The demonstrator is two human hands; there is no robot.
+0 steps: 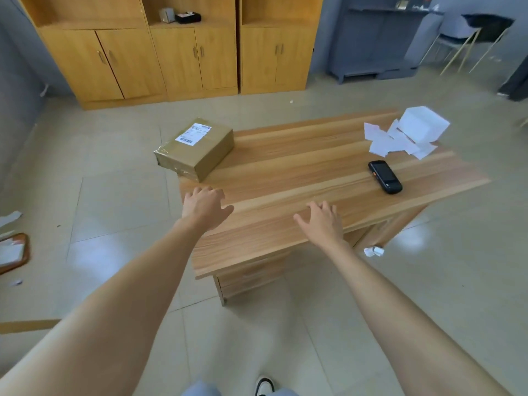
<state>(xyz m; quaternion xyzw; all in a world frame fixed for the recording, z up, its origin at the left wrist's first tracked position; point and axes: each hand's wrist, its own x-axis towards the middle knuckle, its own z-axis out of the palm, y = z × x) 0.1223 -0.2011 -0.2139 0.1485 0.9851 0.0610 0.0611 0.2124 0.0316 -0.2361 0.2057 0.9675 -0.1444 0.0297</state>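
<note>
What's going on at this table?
A person reaches out over a wooden table. The left hand is open just short of a taped brown parcel at the table's corner, not touching it. The right hand is open too, holding nothing. A black handheld device and paper slips lie farther right.

On the table (285, 172): a parcel (194, 148) at the far left corner, a handheld scanner (385, 176) at right, paper slips (394, 142) far right.
</note>
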